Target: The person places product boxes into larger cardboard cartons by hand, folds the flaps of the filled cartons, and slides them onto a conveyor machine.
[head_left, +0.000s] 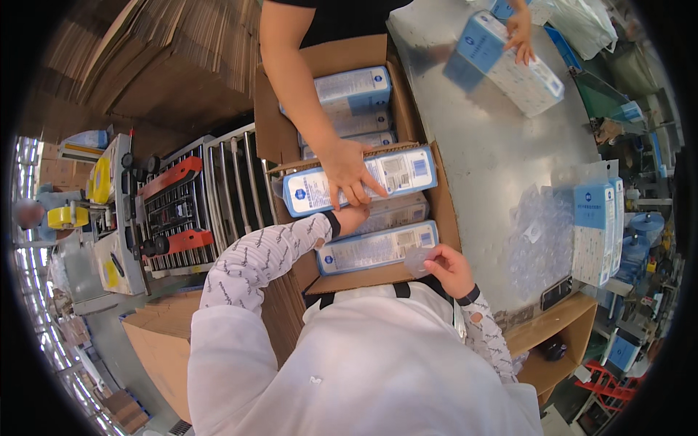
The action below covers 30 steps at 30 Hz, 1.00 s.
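My right hand [452, 272] pinches a small translucent plastic tab [416, 262] at the near right corner of a large cardboard box [448, 211]. Inside that box lie white-and-blue cartons, one of them, the near carton [378, 248], just beside the tab. My left hand [350, 220] reaches in under a tilted carton [309, 190]; its fingers are mostly hidden. From the far side, a co-worker's hand [352, 172] lies spread on top of the tilted carton. The co-worker's other hand [519, 36] touches a blurred carton [534, 83] on the metal table.
Clear plastic pieces [538, 236] are heaped on the metal table [465, 145] at right, beside upright cartons [595, 232] and a phone [556, 293]. Stacked flat cardboard [167, 58] stands far left. A roller conveyor [236, 174] and a tape machine [109, 182] are at left.
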Available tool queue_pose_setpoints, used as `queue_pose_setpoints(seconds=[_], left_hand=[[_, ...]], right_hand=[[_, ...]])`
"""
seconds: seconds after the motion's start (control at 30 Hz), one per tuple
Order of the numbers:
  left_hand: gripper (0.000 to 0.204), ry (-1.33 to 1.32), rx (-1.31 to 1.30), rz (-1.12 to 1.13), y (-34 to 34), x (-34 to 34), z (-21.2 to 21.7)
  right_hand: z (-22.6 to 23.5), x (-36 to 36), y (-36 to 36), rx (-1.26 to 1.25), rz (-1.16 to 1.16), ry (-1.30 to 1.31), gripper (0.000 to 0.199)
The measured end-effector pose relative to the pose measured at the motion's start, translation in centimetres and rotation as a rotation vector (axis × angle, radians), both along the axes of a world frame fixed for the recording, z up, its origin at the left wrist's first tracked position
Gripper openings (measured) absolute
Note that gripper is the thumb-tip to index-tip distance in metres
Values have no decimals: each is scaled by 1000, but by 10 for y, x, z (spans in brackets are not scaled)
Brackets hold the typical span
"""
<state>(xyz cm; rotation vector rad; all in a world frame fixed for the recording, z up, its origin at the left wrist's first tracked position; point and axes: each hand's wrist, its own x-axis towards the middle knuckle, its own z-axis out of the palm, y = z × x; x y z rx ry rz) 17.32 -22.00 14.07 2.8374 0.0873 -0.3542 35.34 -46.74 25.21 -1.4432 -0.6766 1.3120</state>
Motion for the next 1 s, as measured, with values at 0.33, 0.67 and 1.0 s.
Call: queue_pose_setpoints(seconds=[0.33, 0.67, 1.0], left_hand=[[28, 226, -264, 204, 6, 8, 27], [26, 76, -40, 151, 6, -9, 14], [18, -181, -221, 313, -2, -6, -17]], right_hand=[[22, 1, 11, 108, 113, -304, 11], [20, 2, -4, 48, 290, -226, 12], [25, -5, 7, -32, 362, -371, 16]])
